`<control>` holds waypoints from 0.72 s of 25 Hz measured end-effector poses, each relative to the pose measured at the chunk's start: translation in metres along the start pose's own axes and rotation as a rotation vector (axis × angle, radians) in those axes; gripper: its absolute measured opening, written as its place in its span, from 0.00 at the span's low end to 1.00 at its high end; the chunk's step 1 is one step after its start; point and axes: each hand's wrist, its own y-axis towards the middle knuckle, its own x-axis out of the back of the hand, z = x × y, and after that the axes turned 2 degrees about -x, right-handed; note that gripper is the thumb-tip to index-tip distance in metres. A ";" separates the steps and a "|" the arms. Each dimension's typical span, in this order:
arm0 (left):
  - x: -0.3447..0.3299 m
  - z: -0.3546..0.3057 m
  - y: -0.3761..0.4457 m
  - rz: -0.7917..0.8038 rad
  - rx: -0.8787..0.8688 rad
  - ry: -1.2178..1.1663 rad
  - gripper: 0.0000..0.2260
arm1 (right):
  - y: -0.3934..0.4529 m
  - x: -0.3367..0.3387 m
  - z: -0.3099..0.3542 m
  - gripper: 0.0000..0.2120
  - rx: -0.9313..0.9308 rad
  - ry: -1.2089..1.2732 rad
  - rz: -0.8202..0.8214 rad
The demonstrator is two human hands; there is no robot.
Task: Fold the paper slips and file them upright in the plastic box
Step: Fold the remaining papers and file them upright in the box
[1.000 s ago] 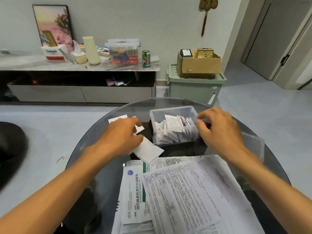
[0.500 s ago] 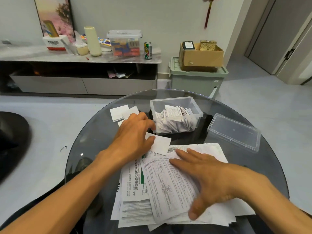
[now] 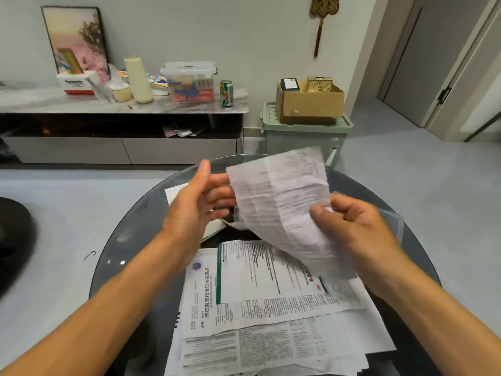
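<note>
A creased, printed paper slip (image 3: 282, 202) is held up over the round glass table (image 3: 130, 232). My right hand (image 3: 352, 226) pinches its right edge between thumb and fingers. My left hand (image 3: 195, 207) hovers with spread fingers at the slip's left edge; whether it touches the paper I cannot tell. The raised slip and my hands hide the plastic box. A pile of unfolded printed sheets (image 3: 271, 308) lies on the table below my hands. A folded white slip (image 3: 176, 191) lies behind my left hand.
The clear box lid (image 3: 393, 221) shows at the table's right, behind my right hand. Beyond the table stand a low cabinet (image 3: 122, 109) with clutter, a green bin (image 3: 306, 137) with a cardboard box on top, and a dark seat (image 3: 13, 240) at left.
My right hand has lifted one printed slip off the pile and raised it in front of the box. My left hand left the small folded slip and rose beside it.
</note>
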 end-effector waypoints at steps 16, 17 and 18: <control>-0.015 -0.003 -0.018 -0.026 0.131 0.102 0.05 | 0.014 0.004 0.017 0.11 -0.287 0.023 0.105; -0.014 -0.003 -0.017 -0.039 0.131 0.090 0.03 | 0.014 0.004 0.016 0.11 -0.297 0.009 0.116; -0.014 -0.004 -0.018 -0.042 0.134 0.085 0.03 | 0.014 0.004 0.015 0.10 -0.303 0.010 0.102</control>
